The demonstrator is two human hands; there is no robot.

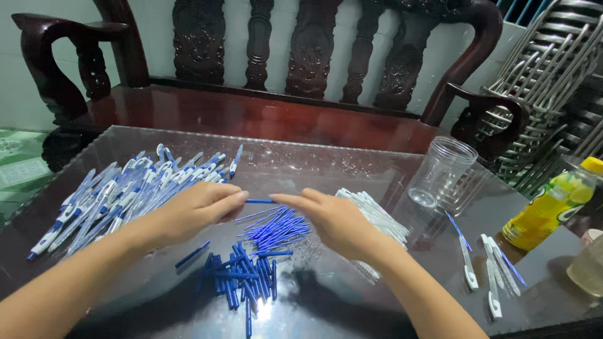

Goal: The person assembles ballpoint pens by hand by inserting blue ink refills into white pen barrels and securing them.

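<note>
Left hand [198, 210]: mine, fingers pinched together on one end of a thin blue pen part [259, 201], held level above the glass tabletop [352, 160]. Right hand [333, 220]: mine, fingertips closed on the opposite end of the same part, so the piece spans the small gap between both hands.

Packages and labels: one yellow drink bottle [553, 204] with a yellow cap and a green-and-yellow label, standing at the far right edge of the table. One clear plastic jar [443, 172], upright, lid off, to the right of my right hand and well apart from it. One pale cup or container [587, 267], partly cut off at the right border; I cannot tell its contents.

Stock directly under the held part: heap of blue refills and blue barrels [251, 263], lying loose, just below and between my wrists.

Stock to the left: large pile of white-and-blue pens [119, 194], beside my left forearm.

Stock to the right: bundle of white pen parts [377, 216], partly hidden behind my right hand. Several loose white pens [493, 270] near the bottle.

Surroundings: dark carved wooden bench [264, 75] behind the table; stacked metal chairs [553, 69] at upper right.
</note>
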